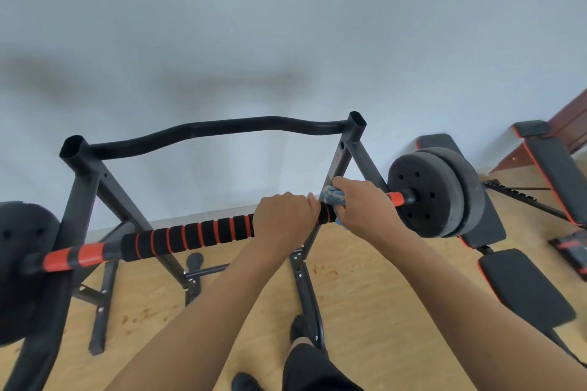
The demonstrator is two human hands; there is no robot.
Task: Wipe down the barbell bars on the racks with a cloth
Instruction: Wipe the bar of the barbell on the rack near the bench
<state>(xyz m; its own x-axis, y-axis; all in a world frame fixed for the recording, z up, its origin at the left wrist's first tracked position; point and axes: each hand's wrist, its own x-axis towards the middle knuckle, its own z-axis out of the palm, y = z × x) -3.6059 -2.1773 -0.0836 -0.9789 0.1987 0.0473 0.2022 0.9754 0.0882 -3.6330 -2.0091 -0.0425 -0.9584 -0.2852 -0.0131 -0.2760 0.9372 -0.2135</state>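
The barbell bar [190,236] is carried across the rack [85,174], running from the left upright to the right upright, with its black foam sleeve ringed in orange. Near the right upright a blue cloth [333,195] is wrapped against the bar and is gripped there by the right hand [365,209], whose fingers are curled round cloth and bar together. Just beside it, toward the middle of the bar, the sleeve is clasped by the left hand [286,219], with fingers closed over the top, seemingly to steady it.

The wiping is judged to be under way at the right end of the sleeve. The long stretch of foam toward the left upright and the orange sections at both ends may be left to do, but no mark of wiped or unwiped surface can be made out, so the share done cannot be told. Only this one barbell is seen; other bars, if any, are out of view.

Most of the cloth is hidden inside the right hand, and the bar beneath both hands is covered. The rests on which the bar sits cannot be made out. The right weight plate [428,194] is shown whole, while the left weight plate [19,232] is cut off by the picture's edge.
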